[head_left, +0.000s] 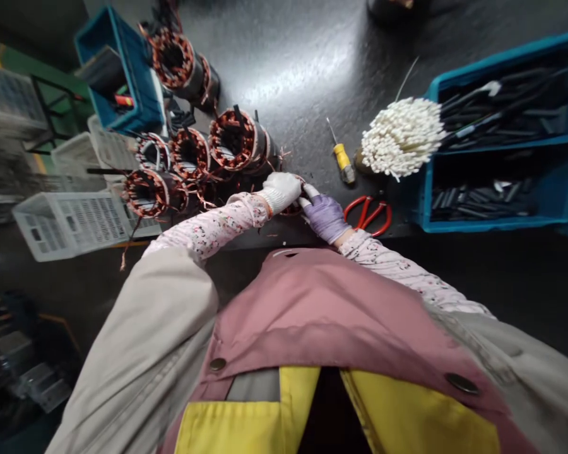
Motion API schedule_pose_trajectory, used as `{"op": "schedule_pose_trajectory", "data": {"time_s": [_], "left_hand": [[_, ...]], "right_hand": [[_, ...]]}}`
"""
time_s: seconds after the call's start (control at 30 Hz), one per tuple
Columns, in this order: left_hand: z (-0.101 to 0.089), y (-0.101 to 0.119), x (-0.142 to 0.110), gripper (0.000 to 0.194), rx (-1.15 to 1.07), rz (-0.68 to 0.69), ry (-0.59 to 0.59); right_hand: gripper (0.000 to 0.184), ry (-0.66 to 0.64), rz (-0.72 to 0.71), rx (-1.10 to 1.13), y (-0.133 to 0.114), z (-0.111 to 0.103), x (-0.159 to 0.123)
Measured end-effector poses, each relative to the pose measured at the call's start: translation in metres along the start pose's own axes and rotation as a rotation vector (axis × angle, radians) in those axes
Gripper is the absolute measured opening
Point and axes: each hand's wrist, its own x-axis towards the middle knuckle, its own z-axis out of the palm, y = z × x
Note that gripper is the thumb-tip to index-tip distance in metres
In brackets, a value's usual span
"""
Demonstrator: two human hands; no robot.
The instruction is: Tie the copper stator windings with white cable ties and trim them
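Closest to us is our dusty-pink apron (331,302), with yellow cloth (236,429) at its lower edge and grey sleeves (137,328) to either side. From the head view we look down past flowered cuffs (227,224) to both hands, close together at the near edge of a dark bench (307,82).

Our left hand (283,191), in a white glove, is bent over a copper-wound ring (291,209) that lies between the two hands and is mostly covered by them. Our right hand (325,216), in a purple glove with pale fingertips, reaches to the ring's other side, its fingers only partly bent. We cannot tell how firmly either hand grips, since the contact is hidden.

Just beyond our left hand, and farther left, we see a cluster of copper-wound cores (201,151). Behind them stands a blue crate (135,69), and white baskets (89,211) sit at the left.

Near our right hand lies a red-handled tool (363,211); farther up the bench is a yellow-handled screwdriver (341,156). To its right we see a thick bundle of white sticks (402,135), next to a blue bin (492,225) whose two compartments hold dark tubes (483,203).
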Motion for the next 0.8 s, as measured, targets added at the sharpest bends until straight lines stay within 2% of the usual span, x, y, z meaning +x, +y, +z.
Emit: {"op": "schedule_pose_trajectory", "data": {"time_s": [0.13, 0.17, 0.27, 0.33, 0.4, 0.47, 0.6, 0.7, 0.8], "left_hand": [[0.001, -0.012, -0.029, 0.009, -0.113, 0.016, -0.086], [0.001, -0.018, -0.039, 0.014, -0.175, 0.009, -0.068], [0.000, -0.033, -0.065, 0.027, -0.339, -0.078, 0.120], [0.000, -0.034, -0.073, 0.034, -0.311, -0.071, 0.138], [0.001, -0.024, -0.073, 0.048, -0.139, 0.028, -0.014], [-0.001, -0.009, -0.065, 0.046, 0.041, 0.118, -0.128], [-0.006, 0.012, -0.047, 0.020, 0.137, 0.100, -0.119], [-0.008, 0.014, -0.050, 0.020, 0.162, 0.124, -0.110], [-0.008, 0.006, -0.054, 0.022, 0.154, 0.169, -0.096]], "right_hand": [[0.043, 0.031, 0.038, 0.100, 0.001, 0.004, 0.005], [0.042, 0.035, 0.037, 0.125, 0.002, 0.005, 0.006], [0.041, 0.057, -0.001, 0.172, 0.004, 0.006, 0.007], [0.041, 0.074, -0.029, 0.184, 0.006, 0.008, 0.006], [0.042, 0.093, -0.042, 0.193, 0.009, 0.012, 0.004], [0.043, 0.121, -0.052, 0.204, 0.015, 0.018, 0.004], [0.045, 0.191, -0.057, 0.220, 0.022, 0.030, 0.007], [0.044, 0.199, -0.015, 0.217, 0.014, 0.030, 0.001], [0.042, 0.156, 0.074, 0.233, -0.001, 0.027, -0.002]]}}
